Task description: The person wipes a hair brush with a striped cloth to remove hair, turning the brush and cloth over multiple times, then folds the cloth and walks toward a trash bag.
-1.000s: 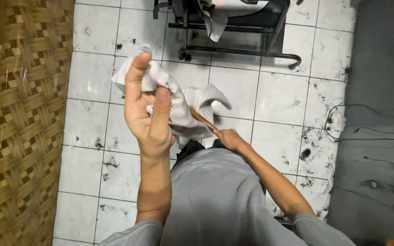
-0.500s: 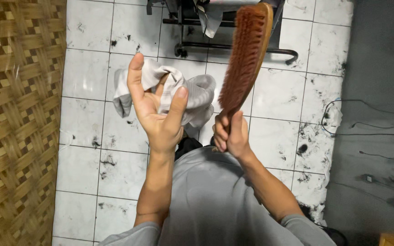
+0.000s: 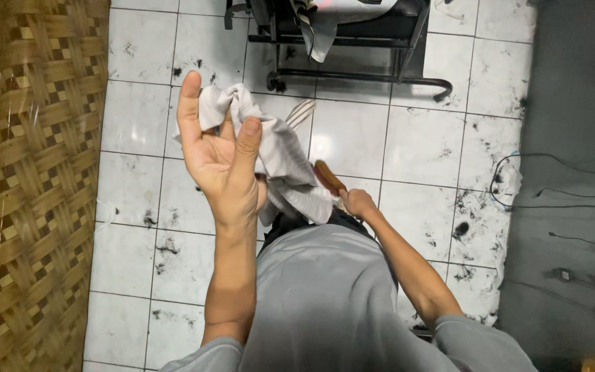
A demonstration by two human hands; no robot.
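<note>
Your left hand (image 3: 218, 155) is raised in front of you, palm toward the camera, fingers spread and mostly straight, w/ a grey-white cloth (image 3: 280, 155) bunched behind the palm and fingers. The cloth sits on the far side of that hand: a knot of folds pokes up between your index and the other fingers, and the rest hangs down and to the right, reaching toward your right hand. You can't tell exactly how the hand grips it, since the contact is hidden behind the palm; the hand reads as open, cloth draped or pinched at the back. The cloth looks soft and crumpled, pale grey w/ faint stripes near its lower edge and at one corner sticking up right. Your right hand (image 3: 358, 204) is lower, close to your chest, fist closed round the brown wooden handle of a brush (image 3: 328, 178); only the handle end shows, the rest is covered by the hanging cloth. Below you is a white tile floor (image 3: 421, 145) scattered w/ dark hair clippings. A woven wall panel (image 3: 32, 186) runs down the left side, and the black metal base of a chair (image 3: 352, 48) sits at the top.
</note>
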